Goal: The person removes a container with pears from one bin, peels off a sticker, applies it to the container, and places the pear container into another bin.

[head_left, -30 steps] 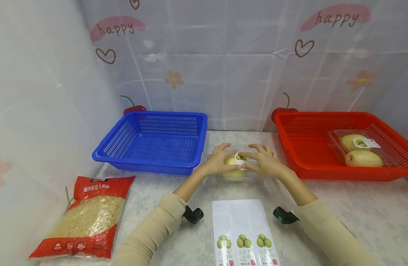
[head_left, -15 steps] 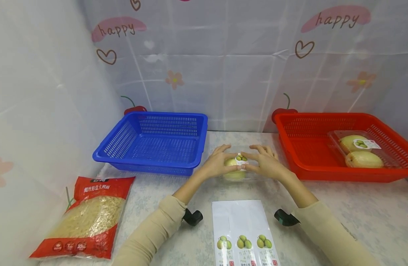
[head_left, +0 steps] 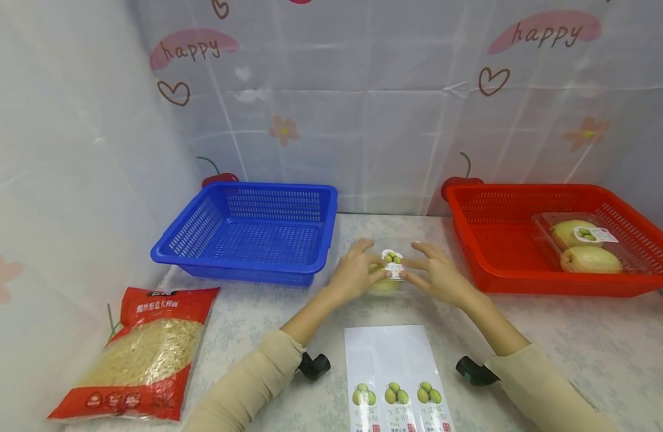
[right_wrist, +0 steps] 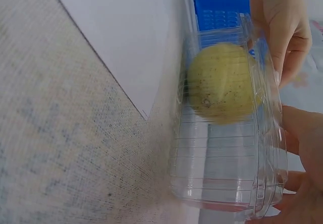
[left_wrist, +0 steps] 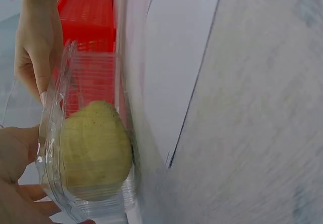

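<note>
A clear plastic clamshell box [right_wrist: 217, 156] rests on the table between both hands, its lid down. A pale yellow, speckled pear [left_wrist: 96, 151] shows through its side. On the lid is a white sticker [head_left: 393, 272] printed with green fruit. My left hand [head_left: 355, 271] lies over the lid's left part with fingers spread, thumb and forefinger pointing toward the sticker. My right hand [head_left: 440, 277] mirrors it from the right, fingers spread and fingertips at the sticker's right edge. In both wrist views the fingers reach along the lid's rim.
A white sheet [head_left: 390, 354] with several fruit stickers lies in front. A blue basket [head_left: 245, 264] stands back left. The red basket [head_left: 525, 282] at right holds a labelled box of pears [head_left: 590, 259]. A red bag of pasta [head_left: 142, 354] lies at left.
Both hands have drawn slightly apart and toward the person, uncovering more of the sticker. The right forearm has shifted right. The box stays about where it was.
</note>
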### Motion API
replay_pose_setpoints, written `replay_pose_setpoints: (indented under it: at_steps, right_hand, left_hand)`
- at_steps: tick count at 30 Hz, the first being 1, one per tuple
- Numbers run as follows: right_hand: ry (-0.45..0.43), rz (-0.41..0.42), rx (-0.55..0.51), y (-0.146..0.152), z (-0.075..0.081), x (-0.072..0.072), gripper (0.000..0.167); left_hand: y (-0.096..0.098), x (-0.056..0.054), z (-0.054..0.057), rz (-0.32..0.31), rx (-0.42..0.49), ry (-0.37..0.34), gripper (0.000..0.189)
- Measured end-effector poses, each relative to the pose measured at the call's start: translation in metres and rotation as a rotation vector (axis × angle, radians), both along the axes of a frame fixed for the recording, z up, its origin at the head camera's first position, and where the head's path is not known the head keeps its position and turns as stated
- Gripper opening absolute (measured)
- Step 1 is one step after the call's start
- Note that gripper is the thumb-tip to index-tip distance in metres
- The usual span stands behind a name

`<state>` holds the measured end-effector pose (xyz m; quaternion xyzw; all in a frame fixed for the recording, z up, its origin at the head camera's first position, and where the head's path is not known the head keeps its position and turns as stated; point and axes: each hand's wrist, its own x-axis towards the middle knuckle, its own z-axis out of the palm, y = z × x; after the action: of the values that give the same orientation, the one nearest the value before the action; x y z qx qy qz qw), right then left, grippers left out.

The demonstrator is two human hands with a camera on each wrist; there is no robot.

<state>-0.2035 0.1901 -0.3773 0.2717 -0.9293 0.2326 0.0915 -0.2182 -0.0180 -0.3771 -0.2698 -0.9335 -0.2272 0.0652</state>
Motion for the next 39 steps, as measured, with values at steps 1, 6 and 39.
replay_pose_setpoints:
  at_steps: [1, 6, 39]
  right_hand:
    - [0.005, 0.010, -0.010, 0.001, 0.000, 0.001, 0.034]
    - [0.011, 0.049, -0.040, 0.002, 0.003, 0.006, 0.023]
    - [-0.015, 0.028, -0.119, 0.013, 0.010, 0.008, 0.012]
  left_hand:
    - [0.001, 0.002, 0.000, 0.004, -0.004, 0.014, 0.028]
    - [0.004, 0.009, -0.002, -0.016, 0.021, 0.017, 0.021]
    - [-0.017, 0.011, 0.005, -0.201, 0.023, 0.005, 0.012]
